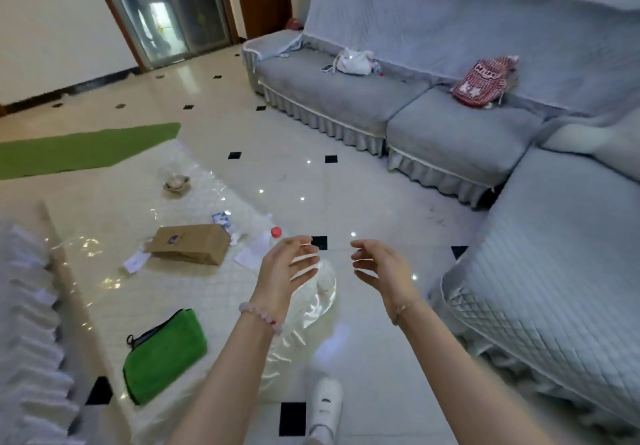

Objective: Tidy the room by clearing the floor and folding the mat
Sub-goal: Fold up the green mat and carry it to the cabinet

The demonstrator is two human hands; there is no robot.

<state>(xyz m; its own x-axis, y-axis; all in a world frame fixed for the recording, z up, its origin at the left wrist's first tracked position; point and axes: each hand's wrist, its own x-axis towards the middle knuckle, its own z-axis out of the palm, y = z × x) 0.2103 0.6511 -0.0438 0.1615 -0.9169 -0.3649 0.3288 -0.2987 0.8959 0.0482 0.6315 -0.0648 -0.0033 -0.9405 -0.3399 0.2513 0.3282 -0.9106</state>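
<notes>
From my end I see both hands raised over the floor (363,195), palms turned toward each other and apart. The left hand (284,268) has its fingers loosely curved and grips nothing; the right hand (381,268) is the same, fingers half bent, nothing in it. A bead bracelet (259,316) sits on the left wrist.

The mat (114,222), white and quilted with a glossy sheen, lies spread on the floor to the left, unfolded; its near right corner is rumpled under the left forearm. On the mat I can make out a paper bag (188,244) lying on its side; a green pouch (164,354) nearer me; white slips (135,261) beside the paper bag; a blue and white packet (221,217) just past it; a bottle (275,233) with a red cap, its body mostly hidden behind the left hand; and a small dish (176,183) farther off, too blurred to read.

A green rug (79,151) lies beyond the mat; a grey sofa (450,132) wraps the right side, with a white bag (353,61) and a red bag (485,80) on its seats; a white shoe (325,406) shows at the bottom.
</notes>
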